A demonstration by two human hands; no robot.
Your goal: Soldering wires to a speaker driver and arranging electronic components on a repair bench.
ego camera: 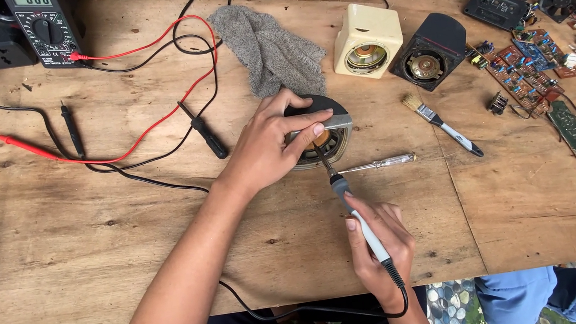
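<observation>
Left hand (pixel 264 146) has its fingers (pixel 315 130) curled over and pinching a small round dark speaker with a grey metal frame (pixel 329 135) mid-tabletop, while the right hand (pixel 380 246) fingers are pressed together around a grey-and-white pen-style soldering iron (pixel 352 209), tip touching the speaker's near edge. Just right of that lies a clear-handled tester screwdriver (pixel 380 163), further right a small paintbrush (pixel 441 123); a grey cloth (pixel 270 48) sits farther back on the worn wooden tabletop (pixel 56 242), red and black multimeter probes (pixel 72 133) off left.

Bright, even daylight fills the sharp, steady view, casting only soft short shadows on the wooden surface (pixel 92 237), with mild bending toward the edges.
</observation>
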